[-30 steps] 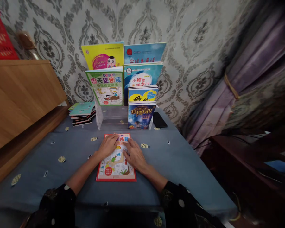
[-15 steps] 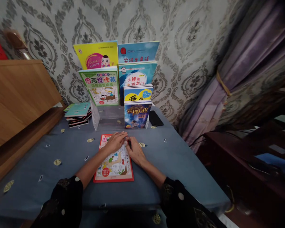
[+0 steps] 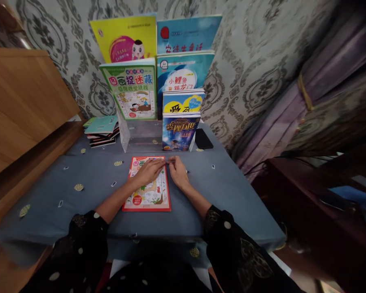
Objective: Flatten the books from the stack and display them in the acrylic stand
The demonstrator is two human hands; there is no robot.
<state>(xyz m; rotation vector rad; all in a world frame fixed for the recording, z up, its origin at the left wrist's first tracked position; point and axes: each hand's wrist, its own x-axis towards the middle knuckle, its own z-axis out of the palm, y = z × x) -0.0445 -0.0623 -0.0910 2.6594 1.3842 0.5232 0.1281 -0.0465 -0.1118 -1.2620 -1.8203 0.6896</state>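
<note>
red-bordered rectangular paper picture book (image 3: 149,204) lies closed, flat on grey-blue cloth-covered table (image 3: 232,195), in front of clear plastic book stand (image 3: 137,143). left hand (image 3: 151,171) palm down across book's upper half, fingers extended, nothing grasped. right hand (image 3: 179,174) just beside book's upper right corner, fingers partly bent; can't tell if it pinches cover edge. dark blue paperback (image 3: 179,132) upright at stand's front. black flat rectangular slab (image 3: 203,138) on person's right, teal-topped pile of thin books (image 3: 102,125) on left.
</note>
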